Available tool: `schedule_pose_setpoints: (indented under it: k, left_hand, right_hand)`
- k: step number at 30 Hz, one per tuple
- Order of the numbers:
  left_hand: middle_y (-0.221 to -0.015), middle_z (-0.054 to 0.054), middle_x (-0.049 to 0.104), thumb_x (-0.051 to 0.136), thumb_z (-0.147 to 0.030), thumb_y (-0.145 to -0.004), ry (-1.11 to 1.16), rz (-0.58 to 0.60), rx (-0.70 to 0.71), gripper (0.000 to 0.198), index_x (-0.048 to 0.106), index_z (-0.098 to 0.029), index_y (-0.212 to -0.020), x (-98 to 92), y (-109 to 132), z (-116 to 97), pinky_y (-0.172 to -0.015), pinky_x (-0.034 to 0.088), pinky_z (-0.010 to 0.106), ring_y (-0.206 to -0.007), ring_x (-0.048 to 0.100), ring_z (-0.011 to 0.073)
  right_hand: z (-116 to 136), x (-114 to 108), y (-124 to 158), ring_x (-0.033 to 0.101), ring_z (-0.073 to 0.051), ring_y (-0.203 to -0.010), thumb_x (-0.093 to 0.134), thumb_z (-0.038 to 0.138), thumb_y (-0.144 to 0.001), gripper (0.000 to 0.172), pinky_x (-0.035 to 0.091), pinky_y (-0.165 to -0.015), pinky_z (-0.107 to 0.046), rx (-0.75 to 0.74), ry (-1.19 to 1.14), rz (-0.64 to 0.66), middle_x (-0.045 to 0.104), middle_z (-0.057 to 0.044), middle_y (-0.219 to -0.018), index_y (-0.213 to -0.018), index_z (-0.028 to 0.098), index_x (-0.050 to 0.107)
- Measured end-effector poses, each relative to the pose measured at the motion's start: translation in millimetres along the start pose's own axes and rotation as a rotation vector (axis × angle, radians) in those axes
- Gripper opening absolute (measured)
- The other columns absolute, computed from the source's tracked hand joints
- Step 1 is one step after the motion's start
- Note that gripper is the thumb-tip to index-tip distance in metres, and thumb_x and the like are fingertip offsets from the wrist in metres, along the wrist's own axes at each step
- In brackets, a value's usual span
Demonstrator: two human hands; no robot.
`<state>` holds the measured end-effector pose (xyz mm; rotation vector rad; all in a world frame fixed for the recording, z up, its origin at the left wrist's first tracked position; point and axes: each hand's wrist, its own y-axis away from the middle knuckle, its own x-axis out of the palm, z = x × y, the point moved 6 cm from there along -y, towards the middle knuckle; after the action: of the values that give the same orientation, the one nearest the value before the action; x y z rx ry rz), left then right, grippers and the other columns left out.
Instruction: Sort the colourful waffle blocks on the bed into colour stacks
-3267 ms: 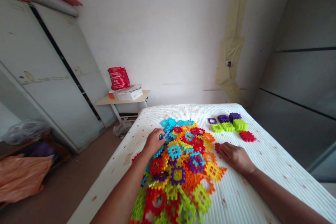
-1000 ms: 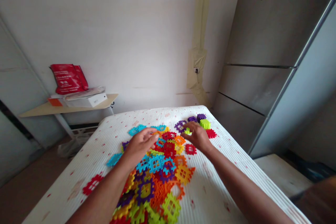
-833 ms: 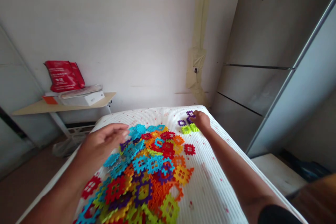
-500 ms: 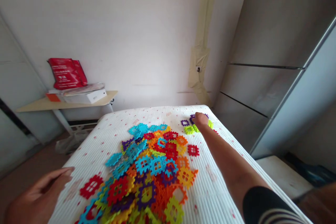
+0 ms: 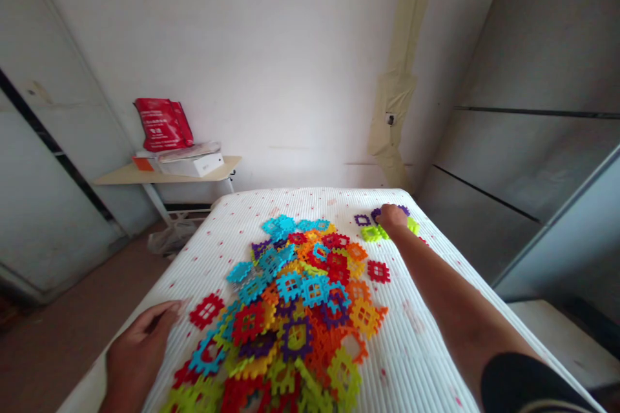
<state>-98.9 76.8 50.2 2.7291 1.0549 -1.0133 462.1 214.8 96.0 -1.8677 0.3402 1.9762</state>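
Observation:
My right hand (image 5: 393, 217) reaches to the far right corner of the bed-like surface. Its fingers are closed and point away, over purple interlocking plastic tiles (image 5: 376, 213) and green tiles (image 5: 372, 233); whatever they grip is hidden. A single purple square tile (image 5: 361, 220) lies just left of this group. My left hand (image 5: 140, 345) rests at the near left, thumb and forefinger tips together, with nothing visible in them. Beside its fingertips is a red window-shaped tile (image 5: 206, 311). Between my hands spreads a heap of mixed tiles (image 5: 295, 339), in blue, red, orange, yellow, green and purple.
The surface has a white ribbed cover (image 5: 402, 348) with red specks. One red tile (image 5: 378, 271) lies right of the heap. At the back left, a small table (image 5: 119, 175) holds a red bag (image 5: 162, 126) and a white box (image 5: 198, 166). A grey cabinet (image 5: 523, 161) stands on the right.
The view has swung left, so everything appears further right. My right hand stays over the purple and green tiles. My left hand has come nearer the red tile, its finger gap narrower.

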Motion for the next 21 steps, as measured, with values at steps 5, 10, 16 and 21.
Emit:
schedule_pose_setpoints:
  k: [5,10,16,21]
  left_hand:
    - [-0.065,-0.009,0.069,0.06,-0.046,-0.057,0.123,0.04,0.063,0.019,0.066,-0.031,-0.064,3.6,4.9,-4.6,-0.076,0.049,0.035,-0.074,0.064,0.0235]
    - [-0.078,0.002,0.071,0.06,-0.045,-0.06,0.132,0.156,0.259,0.027,0.07,-0.024,-0.074,15.4,8.3,-25.4,-0.071,0.049,0.032,-0.071,0.062,0.0217]
    - [-0.081,0.005,0.07,0.058,-0.037,-0.064,0.094,0.37,0.469,0.019,0.07,-0.025,-0.071,55.0,-0.3,-82.2,-0.08,0.046,0.033,-0.085,0.062,0.0239]
    - [-0.095,0.008,0.07,0.066,-0.033,-0.058,0.071,0.443,0.467,0.026,0.071,-0.022,-0.082,106.0,-17.2,-118.6,-0.087,0.042,0.034,-0.096,0.06,0.0267]
  right_hand:
    - [28.4,-25.1,34.0,0.062,-0.019,-0.08,0.043,0.029,-0.086,0.029,0.039,-0.061,-0.024,-0.284,-0.001,-0.233,0.061,-0.013,-0.101,-0.101,0.014,0.062]
    - [38.4,-11.7,106.1,0.055,-0.012,-0.062,0.034,0.029,-0.091,0.034,0.029,-0.052,-0.023,-0.633,-0.09,-0.367,0.062,-0.007,-0.08,-0.081,0.016,0.063]
    - [4.9,25.1,151.4,0.053,-0.01,-0.058,0.033,0.028,-0.094,0.038,0.032,-0.053,-0.022,-0.857,-0.169,-0.442,0.06,-0.005,-0.07,-0.072,0.016,0.062]
    - [-4.6,32.0,156.6,0.056,-0.01,-0.06,0.034,0.028,-0.094,0.036,0.037,-0.056,-0.021,-0.878,-0.212,-0.458,0.062,-0.006,-0.074,-0.076,0.016,0.063]
